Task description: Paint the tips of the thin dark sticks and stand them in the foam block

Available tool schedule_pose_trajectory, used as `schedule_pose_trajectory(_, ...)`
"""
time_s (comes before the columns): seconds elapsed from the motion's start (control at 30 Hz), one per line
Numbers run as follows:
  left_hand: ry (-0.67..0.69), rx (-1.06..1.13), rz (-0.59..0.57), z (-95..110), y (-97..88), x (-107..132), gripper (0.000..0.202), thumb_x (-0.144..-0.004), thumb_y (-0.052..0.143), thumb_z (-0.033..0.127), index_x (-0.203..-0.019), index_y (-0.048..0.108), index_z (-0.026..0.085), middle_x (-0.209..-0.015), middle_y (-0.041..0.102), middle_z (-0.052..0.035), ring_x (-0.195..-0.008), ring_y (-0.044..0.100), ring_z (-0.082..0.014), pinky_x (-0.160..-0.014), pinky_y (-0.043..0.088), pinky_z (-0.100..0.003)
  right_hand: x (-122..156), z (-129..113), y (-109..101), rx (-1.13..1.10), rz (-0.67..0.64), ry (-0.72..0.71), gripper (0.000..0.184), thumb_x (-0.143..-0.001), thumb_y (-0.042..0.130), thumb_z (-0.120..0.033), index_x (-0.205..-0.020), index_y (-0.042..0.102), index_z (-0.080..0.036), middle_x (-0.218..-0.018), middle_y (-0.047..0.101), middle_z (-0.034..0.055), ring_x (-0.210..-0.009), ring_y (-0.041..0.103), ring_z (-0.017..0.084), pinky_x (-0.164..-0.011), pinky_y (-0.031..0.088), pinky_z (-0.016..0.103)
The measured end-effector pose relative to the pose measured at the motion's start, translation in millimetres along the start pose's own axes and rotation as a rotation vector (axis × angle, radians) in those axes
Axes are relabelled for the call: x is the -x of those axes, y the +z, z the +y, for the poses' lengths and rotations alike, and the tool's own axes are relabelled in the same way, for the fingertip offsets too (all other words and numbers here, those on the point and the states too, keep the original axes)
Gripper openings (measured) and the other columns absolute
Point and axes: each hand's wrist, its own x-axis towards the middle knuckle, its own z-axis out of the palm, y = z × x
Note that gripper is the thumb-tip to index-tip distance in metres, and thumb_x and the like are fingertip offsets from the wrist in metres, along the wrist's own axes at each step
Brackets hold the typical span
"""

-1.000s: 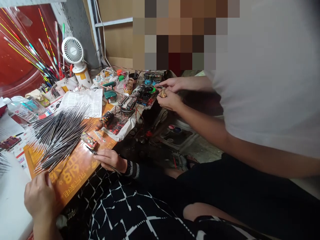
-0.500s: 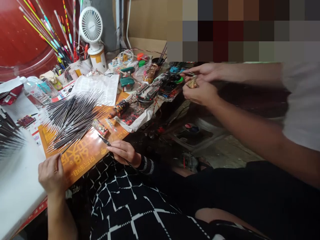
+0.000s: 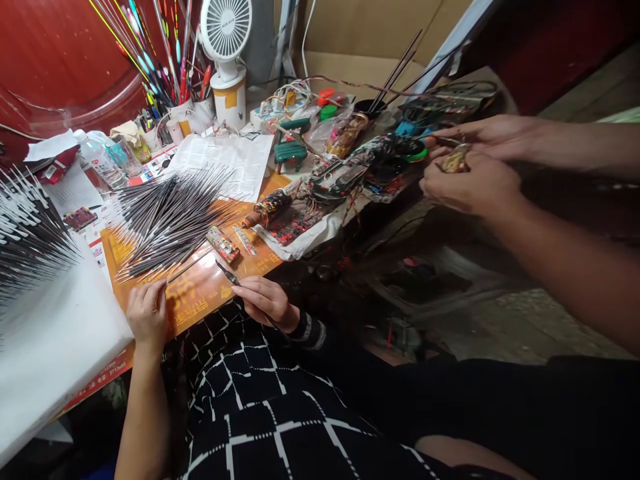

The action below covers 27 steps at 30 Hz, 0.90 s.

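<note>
My left hand pinches one end of a thin dark stick, which slants up to the right over the orange board. My right hand is closed around a slim dark tool with a pointed tip, apparently a fine brush. Its tip points up and left, a short way from the stick. Just beyond it lies a small paint-stained box, beside a narrow stained strip. A large pile of similar thin sticks spreads behind my left hand.
White foam at the left carries many upright sticks. A co-worker's hands hold a small yellowish object at the right. Paint-covered gear, a white fan, newspaper and a green stand crowd the back.
The view has swung left, so everything sits further right and slightly lower or higher in frame. Both my hands keep their grips; the stick now shows more fully, lying nearer the brush tip.
</note>
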Motion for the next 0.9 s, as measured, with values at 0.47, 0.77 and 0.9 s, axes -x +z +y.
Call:
schedule_pose_trajectory(0.47, -0.004, 0.013, 0.04, -5, 5.0, 1, 0.032, -0.101, 0.049, 0.04, -0.107, 0.076, 0.023, -0.099, 0.072, -0.0093, -0.088, 0.057, -0.0223, -0.087, 0.046, -0.036, 9, 2, 14, -0.013, -0.004, 0.028, 0.047, -0.096, 0.05, -0.012, -0.143, 0.052, -0.017, -0.11, 0.072, 0.0116, -0.106, 0.071, 0.02, -0.09, 0.063, 0.037)
schedule_pose_trajectory(0.77, 0.045, 0.022, 0.042, -1, 11.6, 3, 0.028, -0.101, 0.049, 0.032, -0.106, 0.075, 0.024, -0.1, 0.071, -0.0078, -0.089, 0.056, -0.0223, -0.085, 0.044, -0.034, 4, -3, 19, -0.051, 0.018, 0.027, 0.051, -0.096, 0.051, -0.012, -0.146, 0.05, -0.017, -0.105, 0.073, 0.0107, -0.103, 0.071, 0.019, -0.087, 0.063, 0.034)
schedule_pose_trajectory(0.9, 0.077, 0.056, 0.095, 4, 17.7, 5, 0.026, -0.101, 0.051, 0.031, -0.1, 0.075, 0.022, -0.095, 0.071, -0.0074, -0.086, 0.056, -0.0209, -0.084, 0.044, -0.034, 3, -12, 29, -0.114, -0.019, 0.033, 0.054, -0.095, 0.052, -0.01, -0.148, 0.049, -0.018, -0.108, 0.072, 0.0122, -0.103, 0.071, 0.021, -0.086, 0.063, 0.037)
